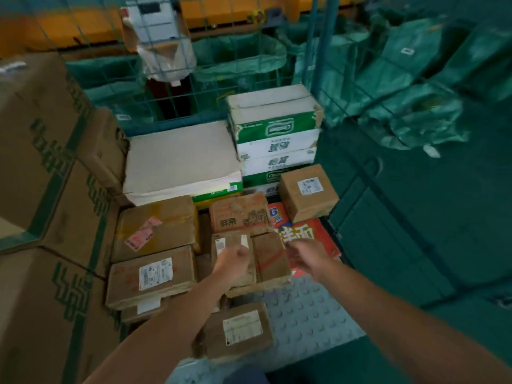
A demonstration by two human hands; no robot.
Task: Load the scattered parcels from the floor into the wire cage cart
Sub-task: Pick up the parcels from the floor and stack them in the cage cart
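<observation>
At the upper part of the frame stands the wire cage [249, 65], and parcels lie packed on its grey floor [313, 309]. Big cartons [36, 162] fill the left side. In the upper middle sit a white box [180, 159] and a green-white stack [277, 134]. In the centre, the left hand [231, 266] rests with curled fingers on a brown parcel [266, 261], though the grip is not clear. The right hand [306, 256] hovers beside it, blurred, over a red pack [307, 231].
</observation>
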